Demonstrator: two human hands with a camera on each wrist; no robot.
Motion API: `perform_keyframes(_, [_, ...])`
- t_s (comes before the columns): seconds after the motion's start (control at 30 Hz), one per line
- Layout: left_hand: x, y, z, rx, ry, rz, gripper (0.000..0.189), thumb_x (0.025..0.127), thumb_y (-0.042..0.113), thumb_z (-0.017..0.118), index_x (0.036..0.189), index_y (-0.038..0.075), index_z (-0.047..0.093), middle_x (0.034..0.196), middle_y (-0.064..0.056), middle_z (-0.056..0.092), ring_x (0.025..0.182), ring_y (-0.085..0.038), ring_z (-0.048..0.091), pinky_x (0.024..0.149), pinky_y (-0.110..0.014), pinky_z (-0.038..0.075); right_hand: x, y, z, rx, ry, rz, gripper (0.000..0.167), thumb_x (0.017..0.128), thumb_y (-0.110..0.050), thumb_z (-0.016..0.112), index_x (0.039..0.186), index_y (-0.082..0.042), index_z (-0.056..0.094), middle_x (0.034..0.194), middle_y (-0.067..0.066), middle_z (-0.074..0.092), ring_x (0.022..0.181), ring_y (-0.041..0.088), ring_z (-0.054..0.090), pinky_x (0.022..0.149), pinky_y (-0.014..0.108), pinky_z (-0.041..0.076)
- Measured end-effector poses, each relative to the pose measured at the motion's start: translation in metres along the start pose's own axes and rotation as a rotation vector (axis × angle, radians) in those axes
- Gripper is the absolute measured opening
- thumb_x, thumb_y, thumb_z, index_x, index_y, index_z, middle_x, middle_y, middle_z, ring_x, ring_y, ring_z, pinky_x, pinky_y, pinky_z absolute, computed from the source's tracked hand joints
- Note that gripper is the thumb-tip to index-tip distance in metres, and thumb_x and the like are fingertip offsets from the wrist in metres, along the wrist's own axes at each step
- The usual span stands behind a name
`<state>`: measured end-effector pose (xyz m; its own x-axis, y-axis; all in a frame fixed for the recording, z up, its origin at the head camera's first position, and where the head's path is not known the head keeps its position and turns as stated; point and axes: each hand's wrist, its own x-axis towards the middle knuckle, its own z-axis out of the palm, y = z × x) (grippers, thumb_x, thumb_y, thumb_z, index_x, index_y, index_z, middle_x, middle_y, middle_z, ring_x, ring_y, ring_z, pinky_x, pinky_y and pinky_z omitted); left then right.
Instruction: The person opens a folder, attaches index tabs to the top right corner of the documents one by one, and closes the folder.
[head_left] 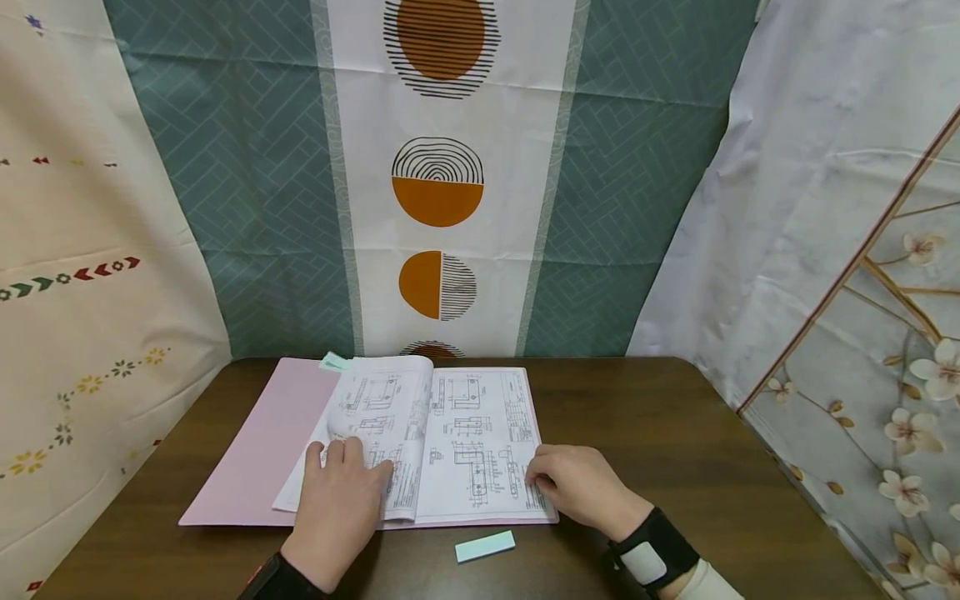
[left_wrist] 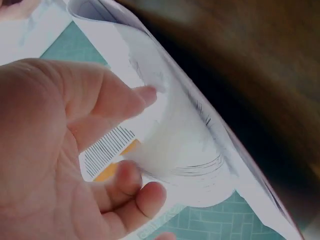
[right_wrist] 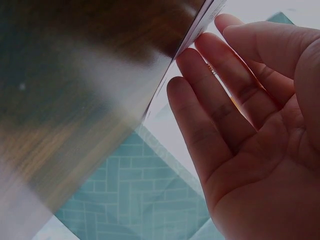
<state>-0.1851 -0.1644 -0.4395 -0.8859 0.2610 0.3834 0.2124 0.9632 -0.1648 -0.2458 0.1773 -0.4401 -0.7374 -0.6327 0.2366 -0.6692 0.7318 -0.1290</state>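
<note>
A technical-drawing booklet [head_left: 480, 429] lay spread on the brown table [head_left: 637, 408]. Left hand [head_left: 341, 493]: fingers relaxed, gripping nothing, on the left page. Right hand [head_left: 581, 483]: fingers nearly straight, touching the right edge.

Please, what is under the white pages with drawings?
A pink cover shows left of the pages, and a pale green strip at their far left corner. The rest underneath is covered.
</note>
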Motion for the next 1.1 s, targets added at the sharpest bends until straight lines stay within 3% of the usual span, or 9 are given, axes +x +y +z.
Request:
perform_keyframes(0.13, [0.005,0.002,0.002,-0.021,-0.009,0.037,0.007,0.087,0.008,0.087,0.092,0.006,0.083,0.119,-0.027,0.063,0.121,-0.05,0.058,0.113,-0.077,0.033,0.0,0.0,0.0,-0.003,0.009,-0.005,0.009,0.095,-0.01,0.086,0.096,-0.018,0.084,0.095,-0.01,0.071,0.078,0.006,0.057,0.074,0.029,0.054])
perform_keyframes(0.23, [0.013,0.006,0.005,-0.056,0.027,0.074,0.011,0.088,0.004,0.086,0.09,-0.001,0.078,0.121,-0.024,0.068,0.125,-0.048,0.062,0.116,-0.072,0.037,0.0,0.0,-0.001,-0.009,0.014,-0.006,0.009,0.095,-0.009,0.086,0.096,-0.018,0.084,0.095,-0.01,0.072,0.078,0.006,0.057,0.074,0.029,0.054])
perform_keyframes(0.37, [0.027,0.017,0.008,-0.112,0.067,0.119,0.02,0.091,0.006,0.087,0.106,-0.001,0.075,0.117,-0.019,0.074,0.122,-0.043,0.068,0.118,-0.069,0.039,0.0,0.001,-0.001,-0.009,0.022,-0.015,0.011,0.095,-0.007,0.086,0.096,-0.017,0.084,0.094,-0.009,0.072,0.077,0.006,0.057,0.073,0.029,0.054])
perform_keyframes(0.47, [0.035,0.027,0.011,-0.166,0.027,0.185,0.027,0.097,0.011,0.082,0.123,0.004,0.076,0.136,-0.017,0.072,0.135,-0.041,0.064,0.122,-0.068,0.035,0.001,0.001,0.0,0.0,0.021,-0.026,0.011,0.095,-0.006,0.085,0.096,-0.017,0.084,0.094,-0.008,0.073,0.076,0.006,0.057,0.072,0.028,0.053])
perform_keyframes(0.6, [0.043,0.041,0.014,-0.217,-0.049,0.268,0.027,0.103,0.019,0.076,0.128,0.007,0.078,0.146,-0.014,0.069,0.143,-0.039,0.059,0.122,-0.063,0.039,0.002,0.001,0.001,0.006,0.008,-0.016,0.01,0.095,-0.007,0.085,0.097,-0.016,0.084,0.095,-0.008,0.073,0.077,0.006,0.057,0.073,0.028,0.053])
perform_keyframes(0.67, [0.045,0.045,0.014,-0.217,-0.075,0.268,0.028,0.103,0.022,0.077,0.125,0.005,0.08,0.144,-0.015,0.07,0.143,-0.04,0.06,0.12,-0.061,0.043,0.002,0.0,0.002,0.004,0.002,-0.009,0.01,0.096,-0.007,0.085,0.097,-0.017,0.084,0.096,-0.008,0.074,0.077,0.006,0.058,0.074,0.028,0.053])
perform_keyframes(0.9, [0.047,0.049,0.014,-0.216,-0.172,0.178,0.032,0.101,0.023,0.079,0.122,-0.002,0.079,0.132,-0.022,0.073,0.138,-0.046,0.061,0.115,-0.063,0.046,0.002,-0.002,0.0,-0.008,-0.004,-0.005,0.009,0.096,-0.009,0.086,0.097,-0.018,0.084,0.095,-0.009,0.072,0.075,0.005,0.055,0.071,0.027,0.051])
perform_keyframes(1.1, [0.046,0.048,0.013,-0.23,-0.174,0.164,0.033,0.1,0.024,0.081,0.122,-0.001,0.079,0.121,-0.022,0.074,0.128,-0.046,0.065,0.112,-0.059,0.051,0.002,-0.002,0.001,0.0,-0.008,-0.007,0.009,0.096,-0.009,0.085,0.097,-0.017,0.084,0.096,-0.008,0.073,0.076,0.005,0.056,0.071,0.026,0.052])
